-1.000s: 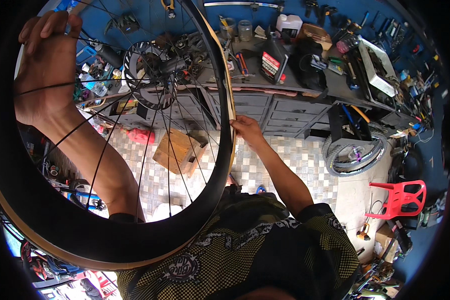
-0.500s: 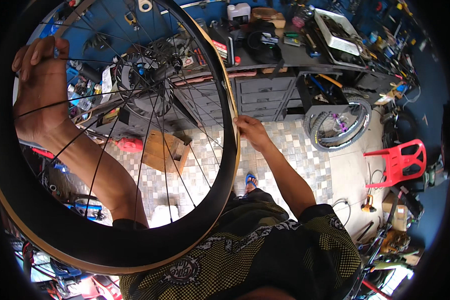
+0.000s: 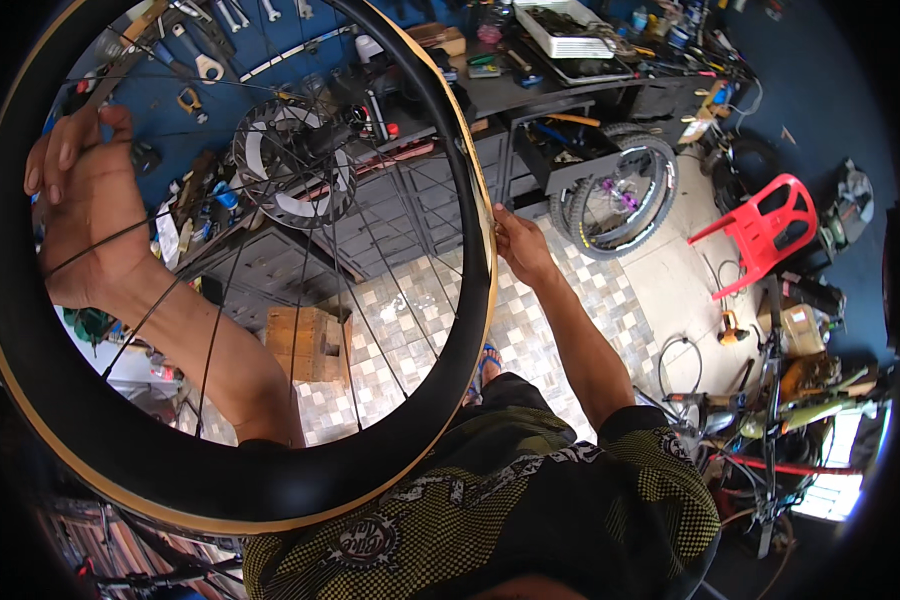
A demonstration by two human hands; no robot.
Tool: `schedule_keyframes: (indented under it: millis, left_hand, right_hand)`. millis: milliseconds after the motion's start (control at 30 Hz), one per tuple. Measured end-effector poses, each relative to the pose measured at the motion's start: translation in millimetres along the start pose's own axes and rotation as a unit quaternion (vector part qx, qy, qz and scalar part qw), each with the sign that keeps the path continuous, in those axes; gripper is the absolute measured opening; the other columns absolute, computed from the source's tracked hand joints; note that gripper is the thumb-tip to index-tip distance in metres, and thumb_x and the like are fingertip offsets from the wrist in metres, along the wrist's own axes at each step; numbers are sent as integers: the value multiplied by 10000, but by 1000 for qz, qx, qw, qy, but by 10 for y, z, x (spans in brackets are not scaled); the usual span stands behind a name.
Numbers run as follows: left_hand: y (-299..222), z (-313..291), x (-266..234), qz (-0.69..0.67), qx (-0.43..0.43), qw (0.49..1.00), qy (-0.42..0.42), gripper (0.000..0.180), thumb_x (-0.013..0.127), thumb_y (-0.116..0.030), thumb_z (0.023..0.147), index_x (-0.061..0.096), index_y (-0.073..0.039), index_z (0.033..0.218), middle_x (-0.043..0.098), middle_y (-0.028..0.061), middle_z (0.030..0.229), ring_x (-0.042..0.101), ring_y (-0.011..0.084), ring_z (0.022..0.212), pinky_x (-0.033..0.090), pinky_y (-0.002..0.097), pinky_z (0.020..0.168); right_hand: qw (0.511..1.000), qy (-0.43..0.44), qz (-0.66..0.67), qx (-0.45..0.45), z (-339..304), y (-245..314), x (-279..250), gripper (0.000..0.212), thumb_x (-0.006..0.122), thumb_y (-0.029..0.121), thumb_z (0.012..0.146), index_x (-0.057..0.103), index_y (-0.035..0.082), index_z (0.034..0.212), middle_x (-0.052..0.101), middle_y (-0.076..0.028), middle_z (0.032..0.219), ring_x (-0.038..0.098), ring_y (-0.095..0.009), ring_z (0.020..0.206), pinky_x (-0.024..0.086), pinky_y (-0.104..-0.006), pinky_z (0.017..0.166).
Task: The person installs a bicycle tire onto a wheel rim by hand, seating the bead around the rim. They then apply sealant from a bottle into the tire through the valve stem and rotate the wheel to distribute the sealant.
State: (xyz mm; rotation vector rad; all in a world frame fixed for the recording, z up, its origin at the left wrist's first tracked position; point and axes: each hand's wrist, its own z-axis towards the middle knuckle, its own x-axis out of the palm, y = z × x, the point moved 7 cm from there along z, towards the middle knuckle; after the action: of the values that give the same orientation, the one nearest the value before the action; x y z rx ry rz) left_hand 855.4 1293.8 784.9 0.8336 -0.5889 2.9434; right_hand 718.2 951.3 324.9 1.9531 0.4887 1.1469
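A black deep-rimmed bicycle wheel [image 3: 270, 470] with thin black spokes and a disc-like ring at its hub [image 3: 295, 165] is held up before me. A tyre [image 3: 477, 165] with a tan sidewall runs round it; along the upper right its edge looks loose from the rim. Seen through the spokes, my left hand [image 3: 90, 205] is at the wheel's left side with curled fingers, partly hidden by the rim. My right hand [image 3: 522, 245] pinches the tyre's tan edge on the right side, thumb and fingers together.
Dark workbench drawers [image 3: 370, 215] stand ahead, with a white tray [image 3: 565, 35] of parts on top. Wrenches [image 3: 205, 65] hang on the blue wall. A wooden box [image 3: 305, 345], spare wheels [image 3: 615, 200], a red plastic chair [image 3: 765, 235] and bike parts [image 3: 770, 420] occupy the floor.
My view has turned to the right, so the bench, spare wheels and chair sit further left. The wheel is slightly tilted relative to before; both hands keep their places on it.
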Motion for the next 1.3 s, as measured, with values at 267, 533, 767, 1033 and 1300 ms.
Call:
schedule_keyframes:
  millis: [267, 533, 767, 1033, 1300]
  left_hand:
    - [341, 7, 183, -46, 15, 999, -4, 528, 434, -598, 853, 455, -72, 889, 467, 67, 812, 441, 230, 838, 284, 566, 997]
    - [1147, 361, 401, -96, -44, 994, 11, 481, 396, -557, 884, 412, -78, 845, 366, 95, 778, 424, 256, 858, 272, 571, 993]
    - [2475, 743, 589, -166, -125, 978, -25, 371, 443, -431, 905, 431, -60, 889, 373, 80, 799, 431, 248, 876, 285, 548, 1009]
    - [4321, 930, 1014, -195, -183, 963, 27, 153, 462, -221, 887, 461, -69, 903, 370, 67, 786, 431, 236, 900, 308, 515, 1043]
    - [5646, 1299, 1537, -213, -223, 951, 30, 130, 530, -206, 861, 473, -91, 880, 370, 40, 770, 440, 217, 909, 325, 502, 1044]
  right_hand:
    - [989, -88, 91, -70, -288, 259, -613, 345, 622, 370, 1070, 675, 39, 1153, 689, -40, 994, 647, -144, 881, 523, -294, 857]
    - [976, -189, 91, -66, -672, 584, -1050, 433, 618, 445, 1052, 672, 19, 1106, 683, -84, 911, 661, -171, 746, 570, -341, 677]
    - [957, -236, 163, -42, -698, 680, -1836, 459, 637, 425, 1040, 673, -23, 1131, 677, -93, 948, 673, -187, 789, 580, -364, 687]
    - [919, -274, 277, -62, -603, 993, -3201, 336, 514, 251, 1066, 669, -22, 1188, 704, -114, 1097, 672, -215, 996, 580, -384, 882]
    - [905, -289, 293, -108, -532, 1779, -4305, 310, 513, 228, 1056, 664, -19, 1166, 699, -112, 1062, 666, -225, 925, 592, -396, 825]
